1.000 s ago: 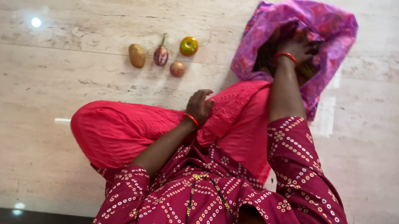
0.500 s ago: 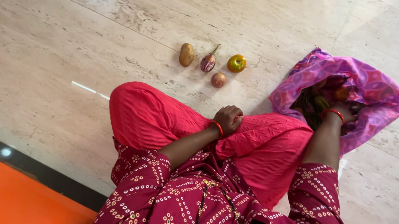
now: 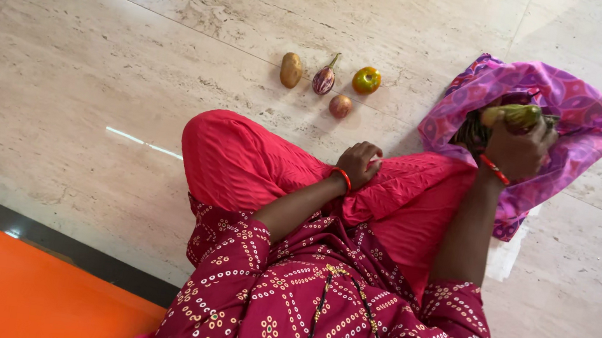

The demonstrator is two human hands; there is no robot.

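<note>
I saw the right hand (image 3: 520,149) closed around a long green vegetable (image 3: 514,114), pale yellow-green at one end and darker toward the other, held just above the mouth of the purple patterned cloth bag (image 3: 583,114) lying on the marble floor (image 3: 95,69). The left hand (image 3: 359,161) rested loosely curled on the red-clad knee (image 3: 239,164), holding nothing. Beyond the knee, toward the far edge of the floor, a potato (image 3: 291,70), a small purple brinjal (image 3: 324,80), a green-and-orange tomato (image 3: 366,80) and a small reddish onion (image 3: 339,106) lay near one another.
</note>
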